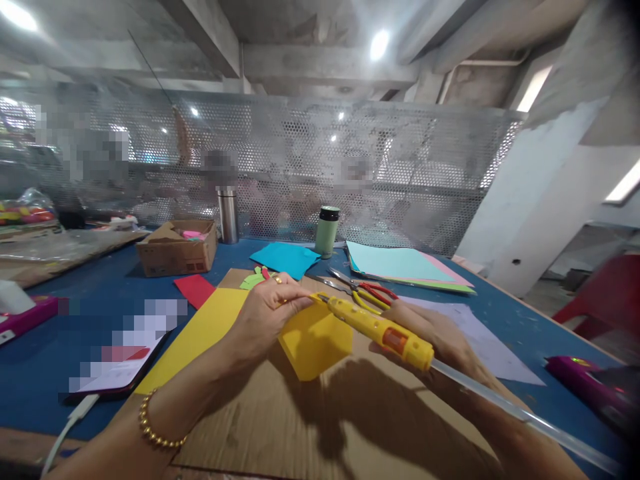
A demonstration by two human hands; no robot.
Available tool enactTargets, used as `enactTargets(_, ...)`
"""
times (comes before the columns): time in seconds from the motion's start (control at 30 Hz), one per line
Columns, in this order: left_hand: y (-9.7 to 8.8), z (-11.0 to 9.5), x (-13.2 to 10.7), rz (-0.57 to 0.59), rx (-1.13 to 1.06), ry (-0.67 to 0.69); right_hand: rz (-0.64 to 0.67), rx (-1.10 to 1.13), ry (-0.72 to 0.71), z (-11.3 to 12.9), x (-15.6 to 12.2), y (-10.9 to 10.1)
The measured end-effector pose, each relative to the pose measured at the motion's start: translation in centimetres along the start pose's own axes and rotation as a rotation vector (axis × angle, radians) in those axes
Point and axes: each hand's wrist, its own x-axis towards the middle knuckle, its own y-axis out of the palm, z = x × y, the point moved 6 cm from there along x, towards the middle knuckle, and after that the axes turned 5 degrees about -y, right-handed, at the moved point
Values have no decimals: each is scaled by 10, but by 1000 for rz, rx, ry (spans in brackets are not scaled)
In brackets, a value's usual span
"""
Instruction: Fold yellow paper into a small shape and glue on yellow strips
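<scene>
The yellow glue gun's handle seems hidden.

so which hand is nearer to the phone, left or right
Left. The left hand is to the right of the phone; the right hand, holding the glue gun, is farther to the right, beyond the left hand.

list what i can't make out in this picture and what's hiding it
In the head view:
Most fingers of the right hand: behind the glue gun and the hand itself.
Whether the nozzle touches the yellow paper in the left hand: too small.
Far end of the glue stick: lost at the dark lower right corner.
Much of the phone screen: pixelated.
The full contents of the cardboard box: hidden by its walls.
</scene>
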Motion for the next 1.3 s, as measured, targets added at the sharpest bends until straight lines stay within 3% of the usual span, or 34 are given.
enactTargets(0.23, 1, 2, 0, 22, -3, 2, -18, -42, -133, -10, -7, 13)
enactTargets(0.37, 1, 2, 0, 17, -12, 14, -63, -30, -197, -3, -8, 9)
enactTargets(0.53, 0, 2, 0, 3, -13, 4, -70, 43, -100, 2, -8, 0)
enactTargets(0.8, -2, -2, -3, -26, -10, -86, -176, 29, -87, -3, -10, -6)
enactTargets(0.9, -1, 1, -3, -18, -106, -137, -214, 30, -50, -2, -8, -8)
enactTargets(1.03, -1, 8, -3, -46, -259, -236, -169, 68, 44, -6, -6, -6)
enactTargets(1.3, -6, 2, -5, -70, -313, -266, -213, 97, 73, -23, -10, -4)
